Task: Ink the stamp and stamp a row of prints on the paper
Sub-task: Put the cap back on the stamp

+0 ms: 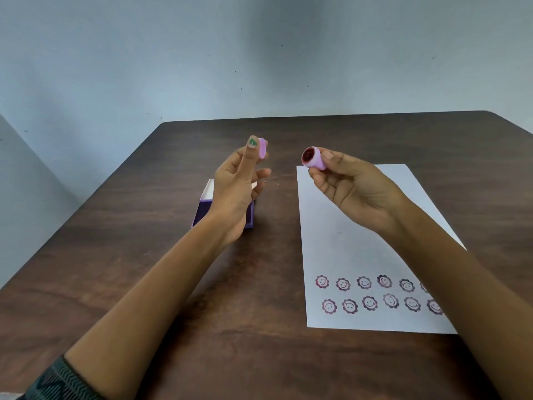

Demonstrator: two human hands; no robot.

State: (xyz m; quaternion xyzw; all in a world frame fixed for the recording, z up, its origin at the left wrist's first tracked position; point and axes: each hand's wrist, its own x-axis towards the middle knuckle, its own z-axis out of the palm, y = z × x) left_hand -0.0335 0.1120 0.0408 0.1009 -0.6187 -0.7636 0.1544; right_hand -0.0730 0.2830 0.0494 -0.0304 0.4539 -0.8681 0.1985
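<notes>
Now the right fingers point(327, 155) pinch the stamp point(313, 158), left fingers point(252, 145) pinch its cap point(263, 148); the wet face could smear skin or paper point(346, 241).

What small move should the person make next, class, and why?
Probably bring the stamp in the right hand down onto the blank paper above the two rows of prints. Its inked face looks dark and wet, and the left hand already holds the cap clear.

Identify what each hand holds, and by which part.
Right hand: stamp, gripped by its pink body, inked face exposed. Left hand: pink cap, pinched at its sides.
</notes>
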